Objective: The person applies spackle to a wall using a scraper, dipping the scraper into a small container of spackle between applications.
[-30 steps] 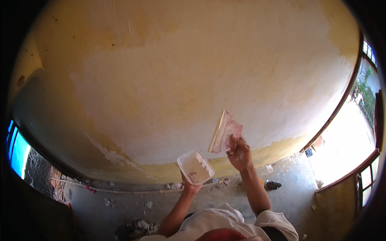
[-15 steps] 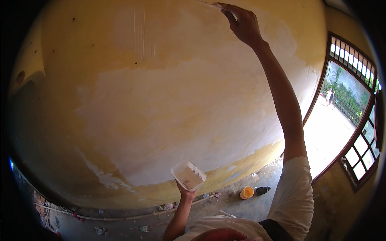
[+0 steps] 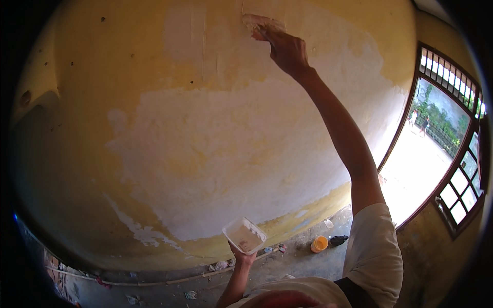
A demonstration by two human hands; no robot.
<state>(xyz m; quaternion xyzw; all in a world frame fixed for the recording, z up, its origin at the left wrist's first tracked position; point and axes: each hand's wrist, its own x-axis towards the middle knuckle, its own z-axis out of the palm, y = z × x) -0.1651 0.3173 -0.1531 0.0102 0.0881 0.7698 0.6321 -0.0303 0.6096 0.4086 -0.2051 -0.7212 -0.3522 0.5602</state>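
Observation:
High on the yellow wall point(image 3: 154, 77), my right hand point(image 3: 288, 51) grips a wide putty knife point(image 3: 263, 24), its blade flat against the surface and smeared with pale filler. A large patch of whitish filler point(image 3: 205, 138) covers the middle of the wall, with thin vertical ridges in the upper part. Low in front of me, my left hand point(image 3: 244, 255) holds up a clear plastic tub point(image 3: 245, 236) from beneath. Some pale filler lies inside the tub, along its bottom and sides.
On the floor by the wall's foot stands an orange-yellow bucket point(image 3: 319, 244) beside a black bag point(image 3: 338, 240). A long thin pole point(image 3: 169, 282) and scraps of litter lie along the wall. To the right, a doorway point(image 3: 416, 169) opens onto a bright yard where people walk.
My right hand has moved down and left, bringing the putty knife's blade into full view on the wall. The tub in my left hand sits slightly lower and farther right in the picture.

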